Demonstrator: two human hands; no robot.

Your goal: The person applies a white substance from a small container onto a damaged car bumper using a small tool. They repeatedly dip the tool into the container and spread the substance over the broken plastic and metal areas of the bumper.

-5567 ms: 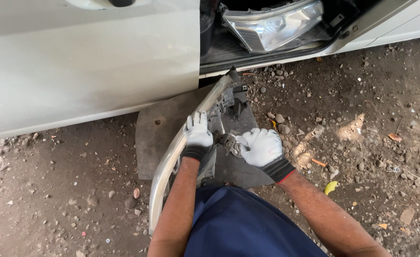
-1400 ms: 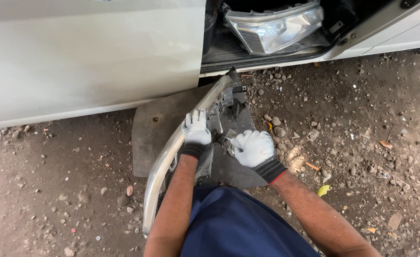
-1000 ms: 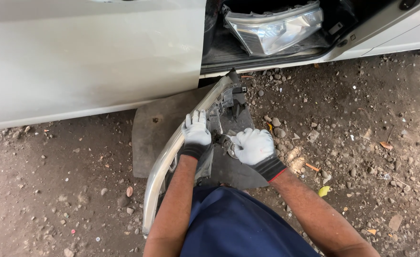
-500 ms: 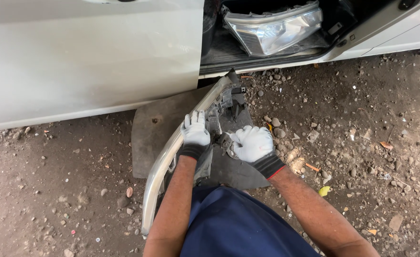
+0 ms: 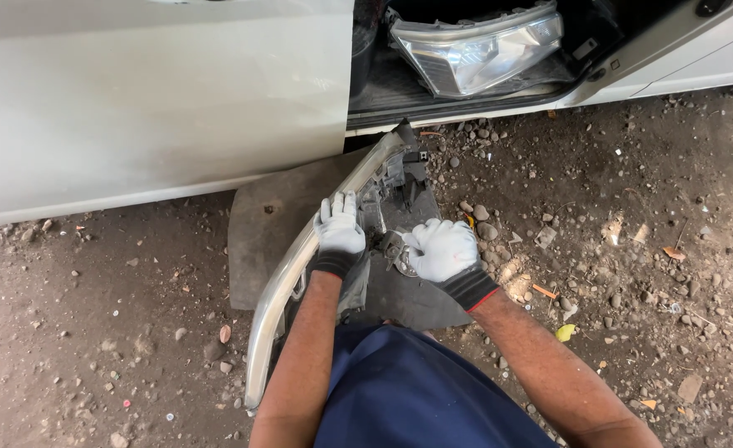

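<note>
Head view: I see my left hand [image 5: 339, 230] gripping the long grey plastic headlamp unit [image 5: 300, 282]; my right hand [image 5: 443, 247] seemingly clenches its rear fitting [image 5: 393, 247].

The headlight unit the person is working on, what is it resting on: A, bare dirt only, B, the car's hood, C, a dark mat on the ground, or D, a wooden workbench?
C: the headlight unit, steadied by the left hand with the right hand at its back, lies mostly on a dark mat spread over the gravelly ground beside the white car.
</note>
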